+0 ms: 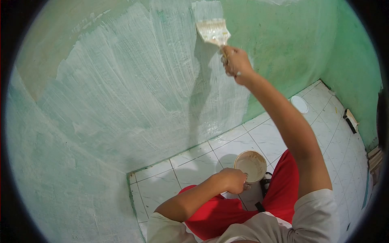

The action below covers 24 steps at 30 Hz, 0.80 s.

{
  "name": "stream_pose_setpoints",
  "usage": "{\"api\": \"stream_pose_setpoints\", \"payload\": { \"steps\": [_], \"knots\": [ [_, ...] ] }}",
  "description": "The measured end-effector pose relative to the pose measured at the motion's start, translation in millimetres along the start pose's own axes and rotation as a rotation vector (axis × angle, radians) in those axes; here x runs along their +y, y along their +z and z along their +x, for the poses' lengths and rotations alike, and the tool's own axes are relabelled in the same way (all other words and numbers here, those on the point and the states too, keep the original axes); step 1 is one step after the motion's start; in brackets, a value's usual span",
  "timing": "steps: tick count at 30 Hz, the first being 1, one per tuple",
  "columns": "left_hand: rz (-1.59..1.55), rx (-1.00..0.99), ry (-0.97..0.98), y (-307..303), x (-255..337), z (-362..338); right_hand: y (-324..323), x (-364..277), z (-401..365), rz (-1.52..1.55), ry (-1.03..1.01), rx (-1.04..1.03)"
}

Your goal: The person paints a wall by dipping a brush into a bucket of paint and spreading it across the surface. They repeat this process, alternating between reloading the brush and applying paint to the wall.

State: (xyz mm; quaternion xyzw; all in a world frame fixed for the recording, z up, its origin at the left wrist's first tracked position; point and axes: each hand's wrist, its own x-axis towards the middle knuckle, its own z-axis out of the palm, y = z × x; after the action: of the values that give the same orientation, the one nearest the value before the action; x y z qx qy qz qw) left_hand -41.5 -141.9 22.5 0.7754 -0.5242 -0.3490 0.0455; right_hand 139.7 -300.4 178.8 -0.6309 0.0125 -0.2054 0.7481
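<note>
My right hand (236, 64) is wrapped round the handle of a wide paintbrush (213, 31), raised high against the wall. White paint coats the brush, and its bristles point up along a fresh white stripe. There are white smears on that hand's fingers. Down by my knees, my left hand (234, 180) grips the side of a round paint pot (251, 166) that holds whitish paint. Streaky white paint (133, 77) covers much of the green wall (279, 48) to the left of the brush.
White tiles (227, 146) make up the floor, meeting the wall along a diagonal edge. A round white lid (299, 104) lies near the wall on the right. Farther right, a dark-edged object (351, 120) rests against the side wall. My red-clad legs (283, 186) are bent below the pot.
</note>
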Motion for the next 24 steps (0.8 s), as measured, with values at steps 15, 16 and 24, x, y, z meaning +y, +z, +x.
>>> {"api": "stream_pose_setpoints", "payload": {
  "steps": [15,16,24],
  "knots": [
    [-0.021,-0.018,0.003,2.2,-6.5,2.4,-21.5,-55.9,0.4,-0.294,0.384,-0.188],
    [-0.021,-0.015,0.002,4.2,-7.6,2.3,-11.8,-78.1,14.8,-0.295,0.405,-0.171],
    [-0.007,0.043,0.004,3.6,-8.4,1.6,7.7,-208.4,72.1,-0.157,0.231,-0.29]
  ]
}}
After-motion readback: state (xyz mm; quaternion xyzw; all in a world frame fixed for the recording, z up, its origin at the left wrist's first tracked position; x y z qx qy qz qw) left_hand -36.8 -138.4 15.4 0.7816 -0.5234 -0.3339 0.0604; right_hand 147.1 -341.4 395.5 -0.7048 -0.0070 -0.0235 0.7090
